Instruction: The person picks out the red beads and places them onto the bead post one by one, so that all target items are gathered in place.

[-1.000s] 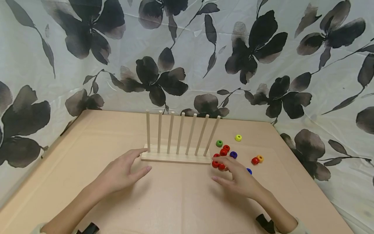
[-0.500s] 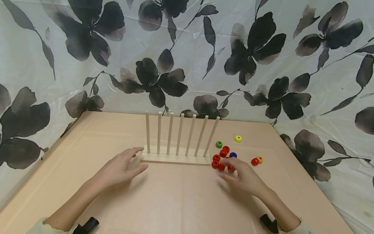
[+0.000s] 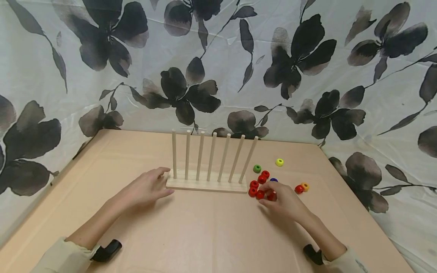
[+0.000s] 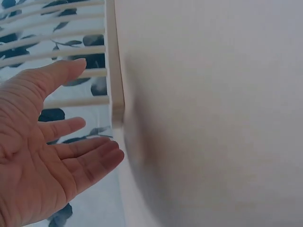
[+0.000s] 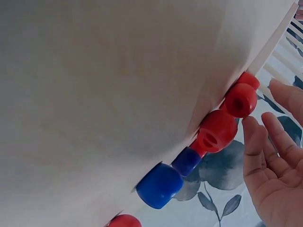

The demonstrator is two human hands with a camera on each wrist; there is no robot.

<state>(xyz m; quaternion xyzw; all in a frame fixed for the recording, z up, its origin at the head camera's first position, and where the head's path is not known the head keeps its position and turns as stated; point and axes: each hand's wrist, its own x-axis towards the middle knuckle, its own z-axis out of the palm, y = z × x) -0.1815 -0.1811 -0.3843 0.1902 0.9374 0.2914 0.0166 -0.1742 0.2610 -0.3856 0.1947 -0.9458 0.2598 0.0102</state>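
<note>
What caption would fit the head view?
Left hand beside a board with seven wooden pegs, right hand close to red beads on a table.

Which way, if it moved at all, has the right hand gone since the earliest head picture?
Yes: against the wooden rack in the head view, the right hand has shifted rightward, away from the rack's right end.

1. I find passage over the tabletop (image 3: 211, 227) between left hand (image 3: 146, 187) and right hand (image 3: 284, 198).
2. Seven standing pegs (image 3: 200, 155) obstruct any low crossing of the wooden base (image 3: 206, 185).
3. Red beads (image 3: 252, 192) obstruct its right end.
</note>
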